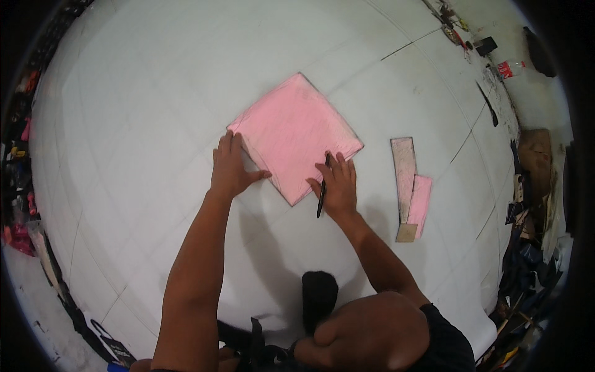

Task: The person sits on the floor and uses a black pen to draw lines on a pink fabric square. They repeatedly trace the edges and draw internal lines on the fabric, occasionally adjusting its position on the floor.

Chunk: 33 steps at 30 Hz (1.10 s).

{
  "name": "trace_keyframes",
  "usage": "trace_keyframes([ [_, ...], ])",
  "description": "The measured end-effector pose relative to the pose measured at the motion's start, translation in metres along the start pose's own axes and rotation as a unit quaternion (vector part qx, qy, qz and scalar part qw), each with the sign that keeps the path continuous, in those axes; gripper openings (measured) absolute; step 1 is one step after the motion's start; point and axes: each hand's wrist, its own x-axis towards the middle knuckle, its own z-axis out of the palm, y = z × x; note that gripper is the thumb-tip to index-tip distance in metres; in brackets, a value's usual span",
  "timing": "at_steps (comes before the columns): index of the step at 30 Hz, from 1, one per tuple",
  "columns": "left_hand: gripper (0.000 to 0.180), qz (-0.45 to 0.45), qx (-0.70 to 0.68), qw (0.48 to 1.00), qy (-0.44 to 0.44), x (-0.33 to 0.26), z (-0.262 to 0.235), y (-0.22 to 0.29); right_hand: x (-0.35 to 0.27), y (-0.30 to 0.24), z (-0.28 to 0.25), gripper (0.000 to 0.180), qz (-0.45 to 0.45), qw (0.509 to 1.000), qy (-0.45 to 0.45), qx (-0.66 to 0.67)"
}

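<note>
A pink square piece [294, 133] with dark edges lies turned like a diamond on the white surface. My left hand [230, 170] rests along its left side, thumb apart from the fingers, holding nothing; the fingertips touch the edge near the left corner. At the lower right side, my right hand [339, 186] has a slim black pen [321, 201] between thumb and fingers, with other fingertips on the pink piece. The pen slants, its lower end pointing toward me. Whether its upper end touches the piece I cannot tell.
To the right lie a long pale strip [404, 164], a shorter pink strip [421, 201] and a small brown square [406, 233], touching or overlapping. Thin dark lines cross the white surface [142, 155]. A bottle with a red label [509, 69] and assorted clutter line the right rim.
</note>
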Motion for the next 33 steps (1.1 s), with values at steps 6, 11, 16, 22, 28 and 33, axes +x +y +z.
trace_keyframes([
  [6, 0.128, -0.049, 0.002, 0.998, -0.043, -0.006, -0.01, 0.007, 0.001, -0.005, -0.002, 0.042, -0.01, 1.0, 0.001, 0.012],
  [11, 0.128, -0.023, -0.01, 1.0, -0.013, -0.004, -0.001, 0.005, 0.003, -0.003, -0.008, 0.041, 0.004, 1.0, -0.005, 0.0],
  [16, 0.128, -0.023, -0.031, 0.999, -0.005, -0.001, 0.006, 0.006, 0.002, 0.001, -0.009, 0.039, 0.001, 1.0, 0.01, -0.011],
  [22, 0.126, -0.028, -0.017, 0.999, -0.005, -0.007, 0.002, -0.003, 0.003, -0.007, -0.003, 0.039, 0.0, 1.0, 0.003, 0.005],
  [28, 0.126, -0.027, -0.021, 0.999, -0.004, -0.01, -0.002, -0.004, 0.003, -0.007, -0.002, 0.039, -0.009, 1.0, 0.002, 0.016],
  [33, 0.126, -0.031, -0.034, 0.999, -0.016, -0.007, -0.003, -0.002, 0.003, -0.003, -0.004, 0.039, -0.005, 1.0, -0.007, 0.012],
])
